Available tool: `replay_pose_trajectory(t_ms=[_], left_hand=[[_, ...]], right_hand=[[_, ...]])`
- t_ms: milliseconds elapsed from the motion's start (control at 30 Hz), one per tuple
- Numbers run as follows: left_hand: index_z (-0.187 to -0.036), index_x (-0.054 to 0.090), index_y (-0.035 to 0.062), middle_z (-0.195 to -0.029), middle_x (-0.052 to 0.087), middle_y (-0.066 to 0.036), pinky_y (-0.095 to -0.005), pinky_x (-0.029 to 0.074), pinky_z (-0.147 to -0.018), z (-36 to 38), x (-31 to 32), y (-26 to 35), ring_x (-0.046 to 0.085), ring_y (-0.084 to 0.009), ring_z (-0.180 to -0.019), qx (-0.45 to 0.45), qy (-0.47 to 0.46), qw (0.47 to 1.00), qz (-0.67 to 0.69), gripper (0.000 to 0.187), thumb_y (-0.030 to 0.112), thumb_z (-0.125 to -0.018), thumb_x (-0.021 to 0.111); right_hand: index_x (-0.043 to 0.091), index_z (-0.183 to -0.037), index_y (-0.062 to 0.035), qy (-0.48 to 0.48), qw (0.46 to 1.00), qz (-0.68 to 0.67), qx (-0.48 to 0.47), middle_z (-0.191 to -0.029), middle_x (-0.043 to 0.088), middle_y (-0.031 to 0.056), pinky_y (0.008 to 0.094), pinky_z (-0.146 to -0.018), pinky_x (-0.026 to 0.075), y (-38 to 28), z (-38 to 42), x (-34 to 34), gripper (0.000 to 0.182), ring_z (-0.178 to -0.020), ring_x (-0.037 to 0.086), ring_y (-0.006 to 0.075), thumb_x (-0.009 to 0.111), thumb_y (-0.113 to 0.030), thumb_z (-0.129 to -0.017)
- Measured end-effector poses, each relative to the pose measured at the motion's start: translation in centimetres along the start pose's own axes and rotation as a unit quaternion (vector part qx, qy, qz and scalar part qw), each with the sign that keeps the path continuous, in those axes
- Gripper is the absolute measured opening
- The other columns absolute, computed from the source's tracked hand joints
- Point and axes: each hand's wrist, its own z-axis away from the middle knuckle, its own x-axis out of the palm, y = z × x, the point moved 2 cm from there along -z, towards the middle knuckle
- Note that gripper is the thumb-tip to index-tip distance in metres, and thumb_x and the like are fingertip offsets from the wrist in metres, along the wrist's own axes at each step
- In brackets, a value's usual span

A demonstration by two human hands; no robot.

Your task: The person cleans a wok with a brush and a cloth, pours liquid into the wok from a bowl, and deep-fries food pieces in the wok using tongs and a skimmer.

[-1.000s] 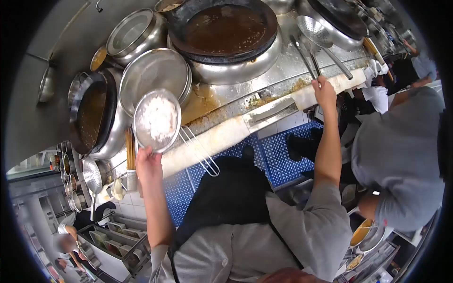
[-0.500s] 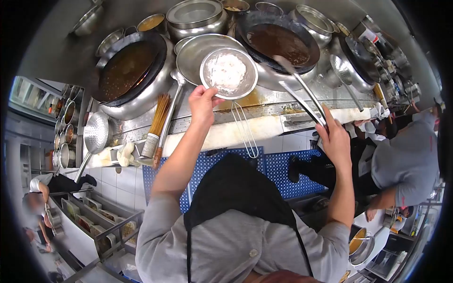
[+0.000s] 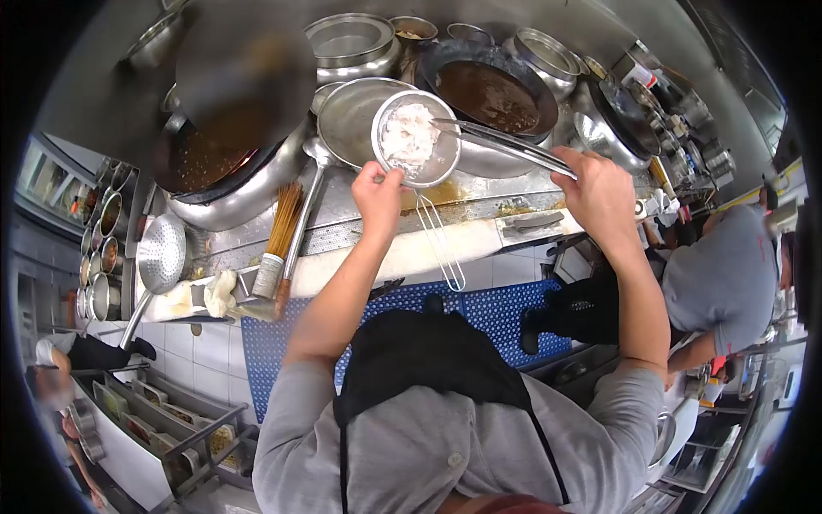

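My left hand [image 3: 379, 197] pinches the near rim of a round metal bowl [image 3: 448, 154], fingers closed. White, wet-looking food [image 3: 408, 137] lies in the bowl, its kind unclear. A wire loop handle [image 3: 441, 244] hangs down from under the bowl's near side. My right hand [image 3: 599, 193] is wrapped round metal tongs [image 3: 514, 147], whose tips reach over the bowl's right rim to the white food. Behind the bowl lies a wide metal pan [image 3: 355, 111]. A wok of dark brown liquid [image 3: 492, 94] stands behind the tongs.
A second wok [image 3: 193, 163] sits at left, partly covered by a blurred grey round shape [image 3: 244, 64]. Along the front edge lie a bamboo brush [image 3: 281, 218], a ladle [image 3: 304, 206] and a perforated skimmer [image 3: 163, 253]. One person [image 3: 719, 274] stands at right, another at far left.
My right hand has swung the tongs left from near the right wok to the bowl; their arms have come together. The blurred round shape has appeared over the left wok.
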Motion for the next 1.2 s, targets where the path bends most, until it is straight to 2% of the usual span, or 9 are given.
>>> replay_pose_trajectory(t_ms=[267, 533, 700, 733, 833, 967, 1067, 1200], left_hand=[[-0.067, 0.050, 0.0033, -0.074, 0.061, -0.008, -0.0303, 0.059, -0.051, -4.8, 5.6, -1.8, 0.063, -0.0158, -0.063, -0.067, 0.044, 0.996, 0.049, 0.019, -0.004, -0.079, 0.063], [-0.073, 0.053, 0.0037, -0.083, 0.066, -0.011, -0.0310, 0.060, -0.056, -7.2, 8.9, -5.5, 0.067, -0.0185, -0.068, -0.132, 0.053, 0.990, 0.004, 0.014, -0.006, -0.080, 0.061], [-0.078, 0.056, 0.0027, -0.083, 0.066, -0.009, -0.0315, 0.060, -0.058, -4.9, 8.5, -5.0, 0.066, -0.0192, -0.070, -0.179, 0.043, 0.983, 0.019, 0.009, -0.005, -0.082, 0.061], [-0.077, 0.056, 0.0033, -0.082, 0.065, -0.009, -0.0321, 0.059, -0.059, -4.4, 8.3, -4.9, 0.066, -0.0194, -0.070, -0.185, 0.046, 0.982, 0.015, 0.010, -0.004, -0.082, 0.061], [-0.072, 0.053, 0.0030, -0.080, 0.064, -0.009, -0.0303, 0.059, -0.054, -3.3, 7.9, -4.5, 0.065, -0.0174, -0.067, -0.189, 0.053, 0.980, 0.027, 0.014, -0.005, -0.081, 0.060], [-0.072, 0.053, 0.0040, -0.081, 0.064, -0.009, -0.0311, 0.058, -0.055, -2.8, 7.3, -4.1, 0.064, -0.0173, -0.066, -0.191, 0.058, 0.979, 0.030, 0.015, -0.004, -0.083, 0.061], [-0.073, 0.052, 0.0043, -0.080, 0.063, -0.008, -0.0326, 0.058, -0.057, -3.1, 7.2, -3.9, 0.063, -0.0175, -0.067, -0.182, 0.049, 0.981, 0.046, 0.016, -0.004, -0.083, 0.061], [-0.071, 0.050, 0.0053, -0.080, 0.063, -0.009, -0.0327, 0.059, -0.057, -3.9, 7.5, -3.7, 0.063, -0.0180, -0.068, -0.166, 0.040, 0.984, 0.055, 0.020, -0.004, -0.083, 0.062]], right_hand=[[0.070, -0.113, -0.0136, 0.074, 0.997, -0.002, 0.027, -0.084, 0.069, 0.0135, 0.0435, -0.066, 0.053, 5.0, -2.5, 1.2, 0.033, -0.075, 0.068, 0.0333, 0.073, -0.023, -0.081], [0.072, -0.110, -0.0132, 0.100, 0.990, 0.027, 0.099, -0.085, 0.072, 0.0150, 0.0443, -0.071, 0.055, 11.5, -8.4, 2.3, 0.029, -0.081, 0.070, 0.0324, 0.071, -0.025, -0.083], [0.071, -0.093, -0.0071, 0.042, 0.991, 0.046, 0.117, -0.083, 0.071, 0.0186, 0.0447, -0.076, 0.056, 15.2, -13.4, 10.1, 0.022, -0.085, 0.070, 0.0346, 0.071, -0.027, -0.082], [0.069, -0.090, -0.0052, 0.003, 0.990, 0.052, 0.129, -0.087, 0.071, 0.0193, 0.0453, -0.079, 0.056, 15.8, -14.7, 12.3, 0.024, -0.086, 0.070, 0.0362, 0.071, -0.028, -0.082], [0.068, -0.099, -0.0045, -0.049, 0.987, 0.023, 0.154, -0.099, 0.071, 0.0210, 0.0464, -0.082, 0.055, 17.3, -17.7, 19.6, 0.031, -0.094, 0.069, 0.0380, 0.068, -0.033, -0.086], [0.066, -0.104, -0.0047, -0.062, 0.985, -0.003, 0.163, -0.100, 0.070, 0.0218, 0.0467, -0.084, 0.055, 16.7, -18.7, 20.7, 0.033, -0.096, 0.068, 0.0384, 0.066, -0.033, -0.087], [0.065, -0.104, -0.0049, -0.048, 0.988, 0.009, 0.147, -0.098, 0.070, 0.0224, 0.0469, -0.083, 0.055, 15.8, -18.0, 18.4, 0.031, -0.095, 0.069, 0.0384, 0.065, -0.030, -0.087], [0.064, -0.105, -0.0049, -0.043, 0.990, 0.082, 0.109, -0.096, 0.070, 0.0217, 0.0464, -0.081, 0.056, 16.1, -16.3, 16.5, 0.030, -0.093, 0.069, 0.0370, 0.066, -0.027, -0.086]])
